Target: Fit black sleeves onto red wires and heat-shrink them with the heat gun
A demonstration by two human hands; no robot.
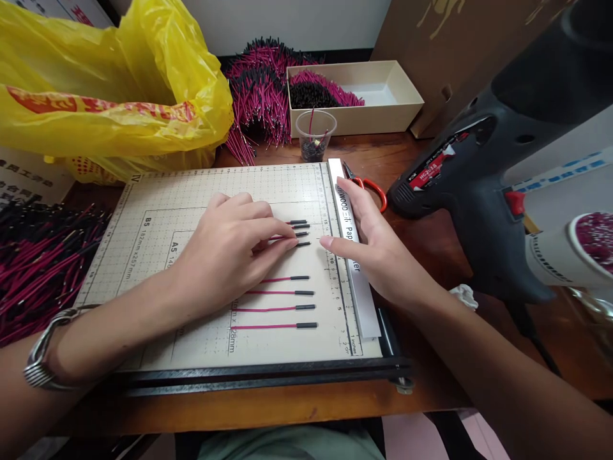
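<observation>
The left hand [234, 233] lies over the middle of the paper cutter [282, 185], its thumb and forefinger together, pinching a wire [303, 243] near its black end. The right hand [380, 249] is spread, thumb apart from the fingers, its fingers resting on the white strip [368, 313] along the cutter's right side; the thumb points left toward the wires.

Three more black ends show just beyond the pinched one. Nearer on the cutter, four pink wires [275, 309] lie apart in a row, black ends to the right.

On the worktop [215, 409], a clear cup [311, 135] stands beyond the cutter, before a box [383, 120] partly filled with wires. A wire heap [263, 89] lies left of the box. Orange-handled scissors [382, 197] lie beside the right hand, near a heat gun [483, 211]. At far left is a yellow bag [119, 134].
</observation>
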